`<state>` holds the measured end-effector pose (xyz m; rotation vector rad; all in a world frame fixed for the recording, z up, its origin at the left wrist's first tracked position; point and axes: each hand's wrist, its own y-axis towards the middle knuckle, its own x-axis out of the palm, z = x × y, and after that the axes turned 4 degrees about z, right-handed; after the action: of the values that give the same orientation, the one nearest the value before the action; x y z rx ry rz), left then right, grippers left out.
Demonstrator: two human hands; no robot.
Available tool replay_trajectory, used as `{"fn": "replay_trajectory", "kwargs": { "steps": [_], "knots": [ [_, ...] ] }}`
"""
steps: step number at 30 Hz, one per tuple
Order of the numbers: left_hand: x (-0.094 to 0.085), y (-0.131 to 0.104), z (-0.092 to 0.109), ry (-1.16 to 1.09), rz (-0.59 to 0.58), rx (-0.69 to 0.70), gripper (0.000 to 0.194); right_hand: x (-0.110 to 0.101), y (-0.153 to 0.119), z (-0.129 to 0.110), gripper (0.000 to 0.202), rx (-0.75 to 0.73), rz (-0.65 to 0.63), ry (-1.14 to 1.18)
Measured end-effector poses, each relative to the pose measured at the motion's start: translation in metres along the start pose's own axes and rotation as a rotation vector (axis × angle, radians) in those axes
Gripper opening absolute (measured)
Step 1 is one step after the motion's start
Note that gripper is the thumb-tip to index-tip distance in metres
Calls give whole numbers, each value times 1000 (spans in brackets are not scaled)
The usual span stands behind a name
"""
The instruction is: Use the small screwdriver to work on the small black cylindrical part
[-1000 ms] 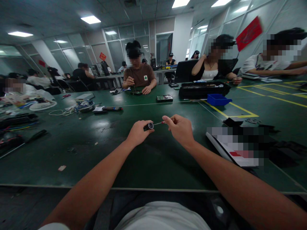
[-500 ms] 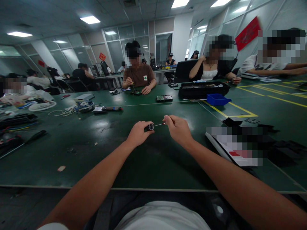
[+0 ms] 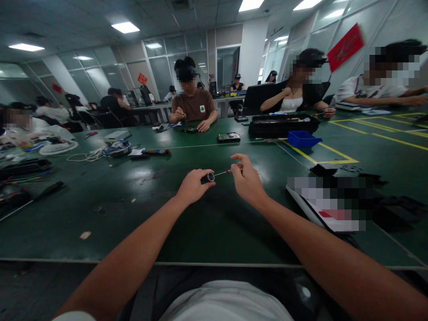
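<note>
My left hand [image 3: 194,186] is wrapped round a small black cylindrical part [image 3: 207,178], its round silvery end turned towards me. In my right hand [image 3: 248,179] is a thin screwdriver [image 3: 222,173] with a red collar, held between thumb and fingers with the index finger lifted. The screwdriver's shaft points left and its tip meets the side of the black part; the exact contact is too small to make out. Both hands are above the green table [image 3: 214,232], near its middle.
To the right lie a white-and-black object [image 3: 321,209], partly blurred, and black scraps [image 3: 323,170]. Further back are a blue bin [image 3: 303,139], a circuit board [image 3: 228,137] and a long black casing [image 3: 284,125]. Cables and tools [image 3: 50,189] lie left. A co-worker [image 3: 194,107] sits opposite.
My right index finger has lifted and extended away from the screwdriver handle, while the thumb has shifted slightly. The left hand and the black part stay in place.
</note>
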<state>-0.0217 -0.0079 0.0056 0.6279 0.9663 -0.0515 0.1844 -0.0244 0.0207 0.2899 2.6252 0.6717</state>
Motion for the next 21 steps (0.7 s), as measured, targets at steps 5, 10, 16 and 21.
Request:
{"fn": "replay_trajectory", "kwargs": {
  "steps": [5, 10, 16, 21],
  "knots": [
    [0, 1, -2, -24, 17, -30, 39, 8, 5, 8, 19, 71, 43, 264],
    [-2, 2, 0, -100, 32, 55, 37, 9, 14, 12, 24, 542, 20, 690],
    [-3, 3, -1, -59, 14, 47, 38, 8, 16, 14, 22, 551, 106, 673],
    [-2, 2, -1, -51, 16, 45, 38, 11, 12, 13, 21, 372, 114, 532]
  ]
}}
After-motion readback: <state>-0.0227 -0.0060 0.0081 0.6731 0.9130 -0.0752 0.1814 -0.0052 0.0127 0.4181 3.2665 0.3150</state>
